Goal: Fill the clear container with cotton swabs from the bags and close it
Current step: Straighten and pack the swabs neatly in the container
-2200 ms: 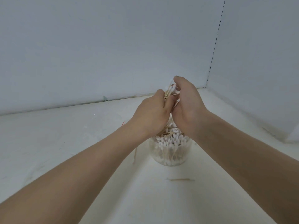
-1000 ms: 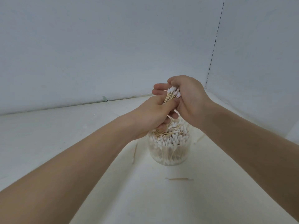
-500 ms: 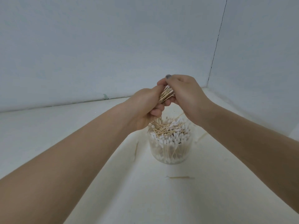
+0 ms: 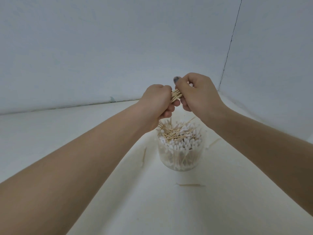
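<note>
Left hand point(image 4: 156, 99) and right hand point(image 4: 197, 92) — both clamped on one swab bundle point(image 4: 176, 95) — above the clear container point(image 4: 180, 155).

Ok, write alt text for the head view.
Two hands, left hand and right hand, grip a bundle of cotton swabs above an open clear container nearly full of swabs. Three stray swabs lie around it on the white surface.

We see both forearms bare, no sleeves or jewellery; the right hand point(image 4: 199, 92) shows a dark-painted thumbnail point(image 4: 176, 79); left hand point(image 4: 157, 100) unadorned.
</note>
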Demonstrator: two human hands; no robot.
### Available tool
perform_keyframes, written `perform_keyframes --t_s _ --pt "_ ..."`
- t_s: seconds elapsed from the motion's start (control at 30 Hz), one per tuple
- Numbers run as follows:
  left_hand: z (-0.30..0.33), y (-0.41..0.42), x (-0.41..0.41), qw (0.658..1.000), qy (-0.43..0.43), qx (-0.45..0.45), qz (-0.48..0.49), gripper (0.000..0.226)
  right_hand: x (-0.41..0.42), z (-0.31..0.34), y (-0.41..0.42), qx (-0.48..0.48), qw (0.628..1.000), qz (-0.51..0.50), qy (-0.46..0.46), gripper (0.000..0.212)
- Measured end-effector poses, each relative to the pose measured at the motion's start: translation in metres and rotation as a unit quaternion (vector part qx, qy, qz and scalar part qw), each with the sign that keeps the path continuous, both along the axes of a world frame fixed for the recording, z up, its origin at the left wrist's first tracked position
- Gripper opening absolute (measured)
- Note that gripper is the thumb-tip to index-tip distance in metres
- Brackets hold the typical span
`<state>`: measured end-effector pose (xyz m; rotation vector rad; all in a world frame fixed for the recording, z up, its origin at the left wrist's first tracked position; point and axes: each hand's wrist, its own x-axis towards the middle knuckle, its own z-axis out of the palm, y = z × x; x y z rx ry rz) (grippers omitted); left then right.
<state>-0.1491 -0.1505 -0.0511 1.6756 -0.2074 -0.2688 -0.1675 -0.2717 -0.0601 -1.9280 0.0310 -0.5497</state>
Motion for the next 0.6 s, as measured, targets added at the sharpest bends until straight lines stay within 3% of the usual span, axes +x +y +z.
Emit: perform_keyframes --t_s 0.17,0.37,0.6 --pt "-0.002 -0.004 0.001 0.998 -0.031 0.052 -0.008 0.034 0.0 0.007 0.007 0.072 0.996 0.027 0.045 0.024" --pt "0.002 -0.003 0.003 1.0 0.011 -0.011 -0.001 0.03 -0.003 0.007 0.004 0.069 0.996 0.02 0.054 0.022" --pt "0.005 -0.008 0.004 0.998 -0.044 0.034 -0.017 0.037 -0.002 0.005 -0.004 0.061 0.997 0.032 0.034 0.019"
